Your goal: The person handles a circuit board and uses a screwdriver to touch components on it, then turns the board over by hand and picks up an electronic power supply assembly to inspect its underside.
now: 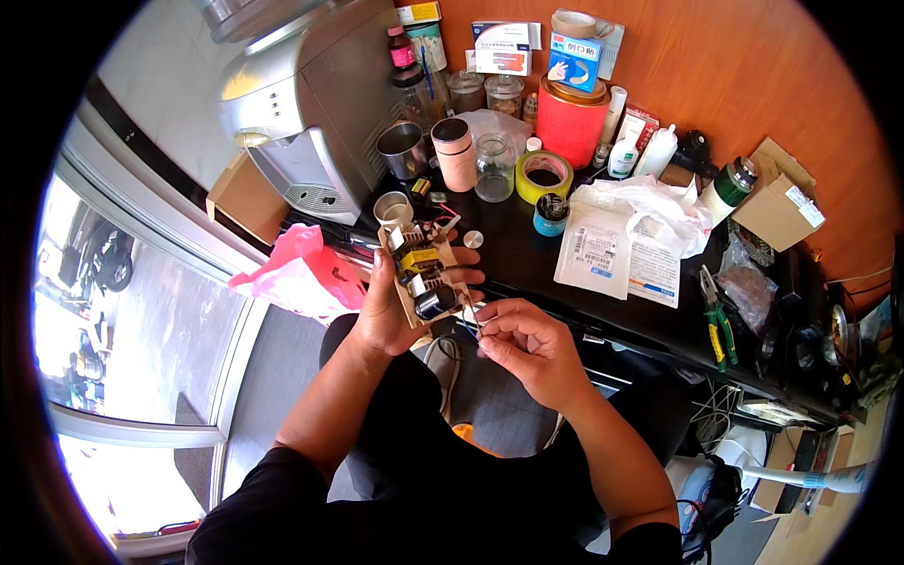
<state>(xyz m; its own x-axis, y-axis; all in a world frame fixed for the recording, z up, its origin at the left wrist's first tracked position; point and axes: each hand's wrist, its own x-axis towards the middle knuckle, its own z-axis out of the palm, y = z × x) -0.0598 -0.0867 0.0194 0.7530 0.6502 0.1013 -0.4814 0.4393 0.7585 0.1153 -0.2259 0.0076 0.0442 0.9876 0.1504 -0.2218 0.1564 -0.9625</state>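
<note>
A: What packaging sits on the dark surface (527, 259)?

B: At the back, a white flat box with a red patch (502, 49) leans beside a blue-and-white box (575, 59) on top of a red round tin (571, 121). Nearer, a white flat pouch with a printed label (595, 252) lies by a crumpled white bag (650, 207). A cardboard box with a white sticker (778, 209) sits to the right, and a yellow tape roll (544, 175) in the middle.

A: And the hands?

B: The left hand (391, 306) is wrapped around a tan circuit board (421, 273), held above the lap just at the surface's near edge. Its long axis runs away from the person, tilted slightly leftward, components facing up. The right hand (523, 348) has its fingertips pressed together, pinching thin wires (468, 325) at the board's near end.
</note>
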